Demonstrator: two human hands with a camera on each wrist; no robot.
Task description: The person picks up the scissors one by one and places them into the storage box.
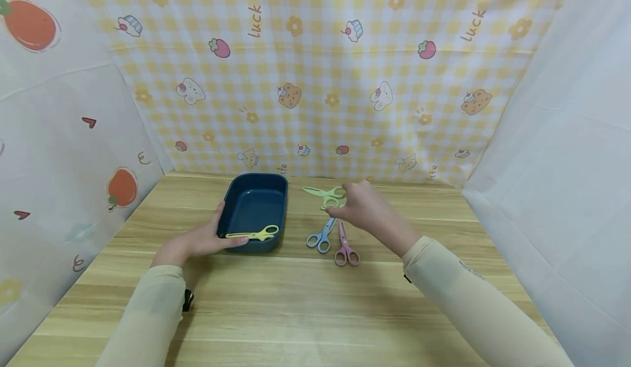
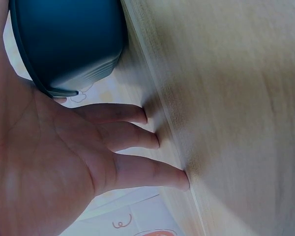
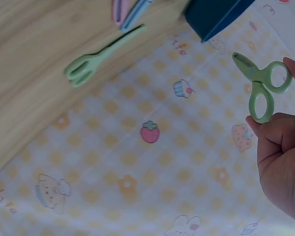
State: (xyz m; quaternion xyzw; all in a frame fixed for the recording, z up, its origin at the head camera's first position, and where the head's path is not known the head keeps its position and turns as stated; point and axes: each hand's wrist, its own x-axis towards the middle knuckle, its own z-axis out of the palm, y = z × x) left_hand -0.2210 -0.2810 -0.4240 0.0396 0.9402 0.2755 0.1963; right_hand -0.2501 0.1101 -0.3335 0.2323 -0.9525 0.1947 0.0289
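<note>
Overhead, the left hand (image 1: 197, 241) is resting with relaxed fingers against the blue tray (image 1: 246, 190), where yellow scissors (image 1: 256, 234) are lying. The right hand (image 1: 362, 207) is pinching green scissors (image 1: 325, 194) above the table (image 1: 305, 301), beside blue scissors (image 1: 321, 238) and pink scissors (image 1: 345, 249).

Only the left wrist view is showing straight fingers (image 2: 137, 142) touching wood.

Only the right wrist view is showing another green pair (image 3: 96, 59) lying flat.

The right hand (image 1: 362, 208) hides the green scissors' (image 1: 325, 195) handles in the head view.
</note>
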